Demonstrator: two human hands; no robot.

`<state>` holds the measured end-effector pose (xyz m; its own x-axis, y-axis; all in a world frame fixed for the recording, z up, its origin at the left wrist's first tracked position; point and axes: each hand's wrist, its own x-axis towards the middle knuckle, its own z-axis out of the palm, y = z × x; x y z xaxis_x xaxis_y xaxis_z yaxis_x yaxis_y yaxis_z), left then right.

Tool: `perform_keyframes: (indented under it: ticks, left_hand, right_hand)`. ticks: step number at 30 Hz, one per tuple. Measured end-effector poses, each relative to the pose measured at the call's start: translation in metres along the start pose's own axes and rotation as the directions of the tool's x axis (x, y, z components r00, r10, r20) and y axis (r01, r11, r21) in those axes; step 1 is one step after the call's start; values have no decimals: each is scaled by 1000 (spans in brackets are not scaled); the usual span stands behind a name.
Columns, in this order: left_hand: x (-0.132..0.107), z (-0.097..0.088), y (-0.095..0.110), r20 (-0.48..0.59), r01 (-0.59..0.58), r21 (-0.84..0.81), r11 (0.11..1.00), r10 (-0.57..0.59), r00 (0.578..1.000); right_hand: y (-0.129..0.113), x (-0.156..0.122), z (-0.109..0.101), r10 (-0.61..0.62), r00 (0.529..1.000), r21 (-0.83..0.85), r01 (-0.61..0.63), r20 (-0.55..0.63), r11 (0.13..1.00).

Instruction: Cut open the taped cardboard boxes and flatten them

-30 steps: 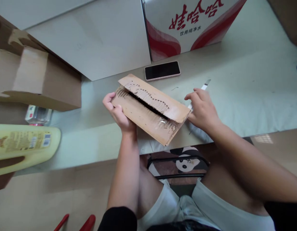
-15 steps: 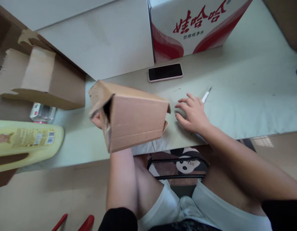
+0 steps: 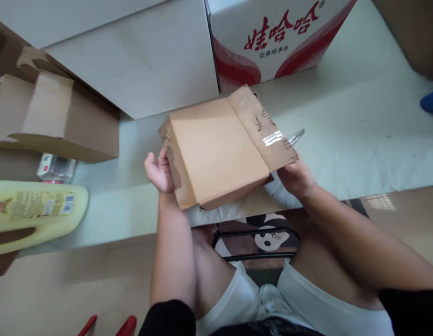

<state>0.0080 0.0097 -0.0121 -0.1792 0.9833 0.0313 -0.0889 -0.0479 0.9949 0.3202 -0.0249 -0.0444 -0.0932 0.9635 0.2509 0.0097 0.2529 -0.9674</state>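
Observation:
A brown cardboard box (image 3: 219, 149) is held tilted above the table between my two hands, its plain face towards me. My left hand (image 3: 160, 172) grips its left end, thumb out to the side and the other fingers partly hidden by the box. At the right end, my right hand (image 3: 296, 177) holds the spread flap (image 3: 260, 126), which bears dark print and shiny tape; most of its fingers are behind the cardboard. A slim knife-like tool (image 3: 297, 136) shows past the flap, partly covered; whether my right hand touches it I cannot tell.
Behind stand a large white box (image 3: 139, 65) and a white-and-red carton (image 3: 268, 42). To the left are an opened cardboard box (image 3: 86, 121), a clear plastic container (image 3: 58, 167) and a yellow bottle (image 3: 41, 205). The pale table (image 3: 359, 154) has its front edge near my legs.
The cardboard box has turned, bringing its plain face and printed flap into view. My right hand has moved from the tabletop to the flap. The phone is now mostly hidden behind the box.

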Motion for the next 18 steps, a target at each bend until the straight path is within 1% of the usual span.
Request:
perform_keyframes:
  ticks: [3, 5, 7, 8, 10, 12, 15, 18]
  left_hand:
    - [1, 5, 8, -95, -8, -99, 995, -1, 995]
    - [1, 9, 12, -160, -9, -89, 996, -5, 987]
    - [0, 10, 17, -185, -19, -64, 998, 7, 983]
    - [-1, 10, 19, -174, -25, -78, 997, 11, 985]
    - [-5, 8, 24, -112, -23, -140, 990, 7, 994]
    - [-11, 5, 28, -32, 26, -177, 984, -32, 999]
    - [-18, 4, 30, 39, 155, -184, 971, -150, 988]
    - [-21, 7, 31, 58, 301, -229, 926, -296, 953]
  right_hand:
    - [3, -2, -6, -74, 997, -29, 75, 10, 997]
    - [0, -4, -5, -152, 987, -98, 158, 59, 983]
    - [-5, -4, -3, -209, 969, -193, 231, 128, 954]
    - [-7, -4, -1, -219, 962, -242, 254, 162, 937]
    - [-10, -4, 1, -223, 954, -320, 278, 199, 906]
    - [-10, -3, 3, -228, 954, -366, 287, 196, 885]
    - [-10, -1, 6, -199, 972, -443, 234, 126, 865]
    - [-12, 0, 8, -121, 992, -504, 126, 43, 855]
